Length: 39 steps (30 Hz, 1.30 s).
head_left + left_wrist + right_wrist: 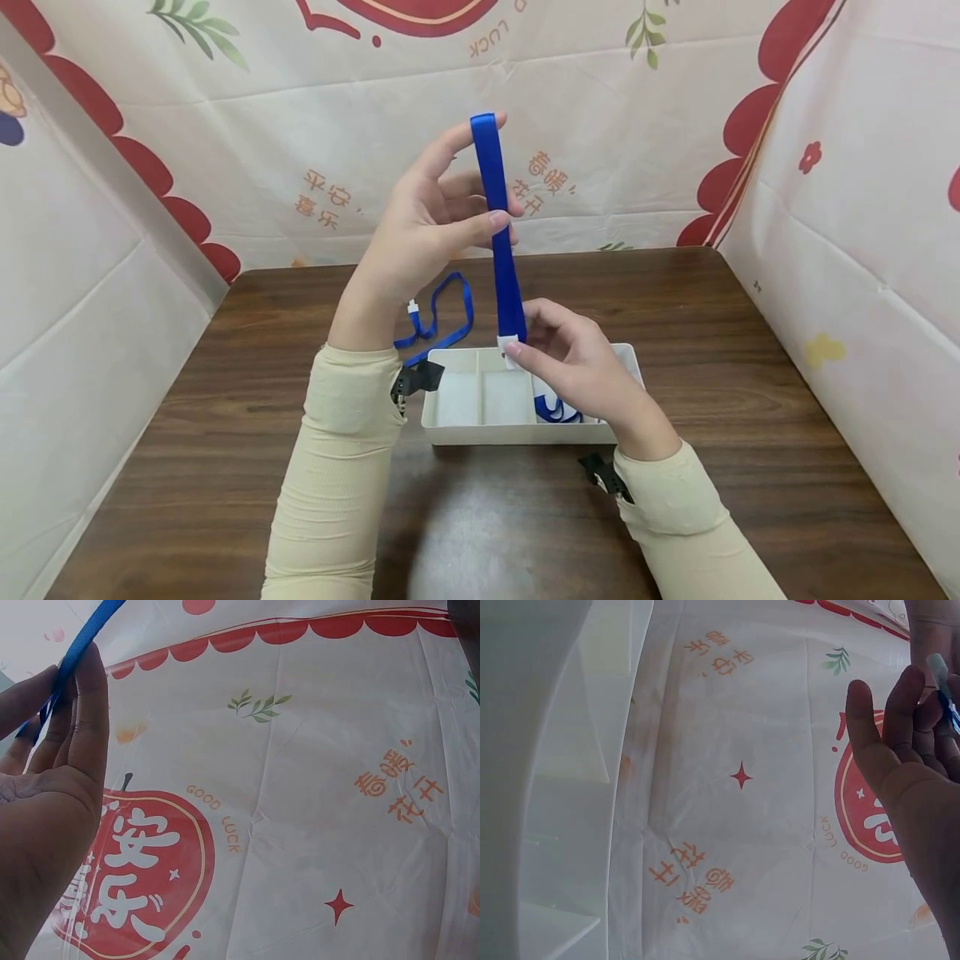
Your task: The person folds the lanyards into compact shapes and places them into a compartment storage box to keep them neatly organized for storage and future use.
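A blue lanyard (491, 167), folded into a long narrow loop, is stretched almost upright between my hands above the tray. My left hand (427, 217) holds its upper part, with the index finger at the top fold and the thumb against the strap. At the lower end, my right hand (577, 362) pinches the white plastic clip (507, 342) between thumb and fingers. In the left wrist view the strap (86, 637) runs past the fingertips. The right wrist view shows the pale clip (937, 671) close to the curled fingers.
Beneath the hands stands a white divided tray (517, 434); another blue lanyard (555, 411) lies coiled in its right compartment. Behind the tray's left side, a loose blue lanyard (467, 304) with a white clip lies on the brown wooden table (262, 408). Printed cloth walls (420, 92) surround the table.
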### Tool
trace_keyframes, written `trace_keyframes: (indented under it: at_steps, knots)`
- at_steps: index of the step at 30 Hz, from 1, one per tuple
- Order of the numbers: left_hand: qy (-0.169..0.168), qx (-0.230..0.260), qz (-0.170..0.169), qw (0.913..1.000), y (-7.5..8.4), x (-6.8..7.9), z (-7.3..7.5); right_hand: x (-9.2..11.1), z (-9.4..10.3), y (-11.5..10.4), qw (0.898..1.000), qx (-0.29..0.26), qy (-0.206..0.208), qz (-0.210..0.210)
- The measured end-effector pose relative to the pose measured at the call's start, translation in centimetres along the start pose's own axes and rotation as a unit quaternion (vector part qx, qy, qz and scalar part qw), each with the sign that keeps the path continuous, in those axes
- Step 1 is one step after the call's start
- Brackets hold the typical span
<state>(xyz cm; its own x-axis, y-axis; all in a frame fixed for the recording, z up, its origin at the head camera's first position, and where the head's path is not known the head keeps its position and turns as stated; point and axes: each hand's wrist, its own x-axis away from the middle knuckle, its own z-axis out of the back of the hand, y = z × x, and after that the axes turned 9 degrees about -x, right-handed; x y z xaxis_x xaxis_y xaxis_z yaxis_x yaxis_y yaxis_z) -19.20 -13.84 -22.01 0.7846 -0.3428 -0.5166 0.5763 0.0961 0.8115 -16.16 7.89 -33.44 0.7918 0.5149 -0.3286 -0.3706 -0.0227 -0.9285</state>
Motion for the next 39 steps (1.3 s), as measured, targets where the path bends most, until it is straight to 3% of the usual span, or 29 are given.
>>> trace_keyframes:
  at_steps: [5,10,20,29,35,39]
  knots:
    - [0.021,-0.023,0.011,0.9995,0.2,0.0,0.3,0.0,-0.1,0.1,0.998,-0.001,0.051,0.025]
    - [0.051,-0.073,0.037,0.9953,0.5,-0.1,0.9,0.0,-0.4,0.3,0.993,0.002,0.082,0.081]
    - [0.052,-0.146,0.080,0.9848,-0.2,-0.2,1.8,-0.1,-0.4,0.7,0.983,0.029,0.030,0.180]
    - [0.038,-0.149,0.082,0.9848,-0.6,-0.1,2.4,-0.1,-0.6,0.5,0.971,0.038,0.027,0.236]
    - [0.007,-0.175,0.094,0.9801,-1.4,-0.2,2.4,-0.3,-0.8,0.3,0.946,0.098,0.058,0.305]
    - [-0.010,-0.217,0.096,0.9714,-2.1,-0.3,2.1,-0.6,-0.7,-0.1,0.915,0.141,0.070,0.371]
